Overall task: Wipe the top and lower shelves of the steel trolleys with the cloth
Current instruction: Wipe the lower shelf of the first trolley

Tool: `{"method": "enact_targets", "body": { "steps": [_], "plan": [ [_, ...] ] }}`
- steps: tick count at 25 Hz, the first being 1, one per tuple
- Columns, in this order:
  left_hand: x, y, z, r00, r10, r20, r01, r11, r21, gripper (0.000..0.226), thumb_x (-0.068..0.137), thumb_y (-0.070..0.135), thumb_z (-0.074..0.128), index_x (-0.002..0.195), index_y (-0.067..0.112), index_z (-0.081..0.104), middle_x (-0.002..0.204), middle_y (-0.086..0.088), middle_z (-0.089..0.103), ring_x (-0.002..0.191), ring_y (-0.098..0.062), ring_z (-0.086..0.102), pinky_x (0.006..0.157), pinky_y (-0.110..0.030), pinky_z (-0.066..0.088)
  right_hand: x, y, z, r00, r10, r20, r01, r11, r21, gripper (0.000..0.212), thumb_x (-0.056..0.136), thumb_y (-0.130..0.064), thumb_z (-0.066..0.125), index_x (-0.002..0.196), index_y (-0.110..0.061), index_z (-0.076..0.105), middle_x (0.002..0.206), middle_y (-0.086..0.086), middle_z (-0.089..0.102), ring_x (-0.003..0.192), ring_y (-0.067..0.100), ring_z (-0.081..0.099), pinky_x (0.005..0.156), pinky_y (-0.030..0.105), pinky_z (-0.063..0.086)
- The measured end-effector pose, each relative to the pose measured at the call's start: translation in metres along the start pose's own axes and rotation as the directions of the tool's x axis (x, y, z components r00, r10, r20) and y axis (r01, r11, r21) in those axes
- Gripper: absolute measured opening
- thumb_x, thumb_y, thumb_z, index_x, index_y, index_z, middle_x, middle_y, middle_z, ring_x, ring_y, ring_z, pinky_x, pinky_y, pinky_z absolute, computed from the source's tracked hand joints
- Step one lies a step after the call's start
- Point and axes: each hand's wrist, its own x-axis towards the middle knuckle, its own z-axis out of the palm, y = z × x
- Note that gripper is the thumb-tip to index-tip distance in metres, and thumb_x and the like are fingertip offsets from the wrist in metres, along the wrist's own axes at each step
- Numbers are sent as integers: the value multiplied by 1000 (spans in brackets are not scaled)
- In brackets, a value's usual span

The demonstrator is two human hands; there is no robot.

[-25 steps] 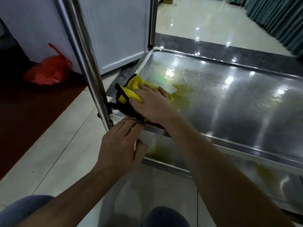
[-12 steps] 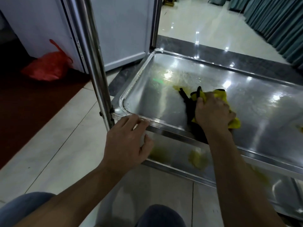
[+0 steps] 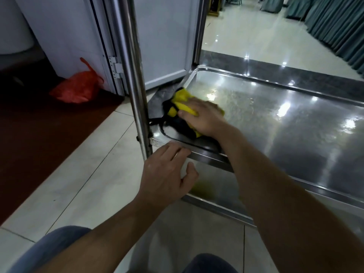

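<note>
A low steel trolley shelf [image 3: 295,138] with a raised rim fills the right half of the view, streaked and shiny. A yellow and black cloth [image 3: 180,99] lies bunched at its near left corner, partly draped over the rim. My right hand [image 3: 202,117] lies palm down on the cloth and presses it onto the shelf, thumb across the yellow part. My left hand [image 3: 165,170] rests on the front rim of the shelf beside the corner post [image 3: 137,85], fingers laid on top and the thumb below the edge.
A red plastic bag [image 3: 76,89] lies on the dark floor at left, against a white door panel [image 3: 163,46]. Pale floor tiles [image 3: 88,174] run under my arms. Green curtains [image 3: 334,26] line the far right. My knees in blue trousers [image 3: 49,251] show at the bottom.
My right hand has swept the cloth from the middle front of the shelf back to the near left corner. My left hand stays on the front rim.
</note>
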Motion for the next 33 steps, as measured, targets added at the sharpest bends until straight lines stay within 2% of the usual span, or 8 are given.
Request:
{"method": "enact_targets", "body": {
  "steps": [3, 8, 15, 19, 24, 28, 30, 33],
  "plan": [
    [-1, 2, -3, 1000, -6, 9, 6, 1000, -19, 33, 93, 27, 51, 101, 7, 76, 103, -7, 73, 94, -20, 68, 86, -27, 51, 13, 7, -10, 980, 194, 34, -191, 979, -76, 59, 95, -64, 34, 151, -42, 36, 164, -4, 28, 152, 22, 23, 122, 46, 12],
    [-3, 3, -6, 999, 14, -43, -14, 1000, -1, 29, 90, 21, 56, 100, 3, 76, 102, -11, 73, 99, -27, 70, 86, -35, 56, -34, -27, 6, 983, -184, 3, 182, 979, 93, 57, 91, -61, 49, 141, -36, 55, 156, -5, 43, 146, 17, 34, 121, 39, 16],
    [-1, 0, 0, 992, 88, -85, -77, 989, 125, 23, 90, 19, 59, 96, 6, 76, 97, -11, 73, 89, -29, 69, 81, -36, 53, -69, -13, -5, 997, -71, -17, 72, 993, 97, 44, 96, -54, 52, 137, -39, 57, 156, -9, 43, 148, 13, 31, 123, 39, 12],
    [2, 0, 0, 998, 46, -45, -39, 989, 146, 27, 94, 26, 54, 93, 9, 75, 90, -8, 72, 79, -27, 65, 70, -34, 49, -139, 63, -43, 971, 216, -103, -216, 976, 11, 46, 95, -57, 48, 139, -45, 52, 157, -9, 41, 147, 16, 33, 123, 43, 15],
    [7, 3, 4, 999, 30, -30, -25, 984, 176, 29, 96, 29, 50, 85, 11, 69, 83, -7, 66, 76, -26, 58, 73, -36, 45, -158, 93, -54, 762, 575, -296, -619, 782, -72, 46, 94, -54, 45, 134, -35, 56, 155, 3, 45, 141, 30, 41, 118, 55, 24],
    [31, 48, 27, 985, 120, 122, -141, 975, 174, 27, 92, 24, 46, 97, 9, 69, 99, -12, 66, 89, -36, 59, 81, -45, 48, -116, 74, -47, 874, 439, -207, -455, 889, -36, 48, 94, -55, 43, 140, -39, 51, 160, -1, 36, 148, 24, 29, 121, 54, 14],
    [30, 87, 50, 935, 255, 248, -277, 959, 57, 42, 91, 25, 45, 117, 5, 70, 120, -16, 68, 108, -38, 64, 94, -48, 52, -115, 77, -48, 890, 418, -181, -427, 904, -14, 49, 95, -56, 43, 140, -39, 51, 160, -2, 36, 149, 22, 28, 121, 54, 13],
    [23, 107, 64, 932, 265, 247, -279, 960, 23, 46, 93, 23, 43, 120, -1, 70, 123, -21, 69, 111, -38, 67, 103, -53, 50, -133, 97, -60, 889, 421, -182, -428, 904, -3, 51, 94, -57, 41, 139, -36, 53, 159, -2, 38, 148, 22, 30, 122, 52, 15]
  ]
}}
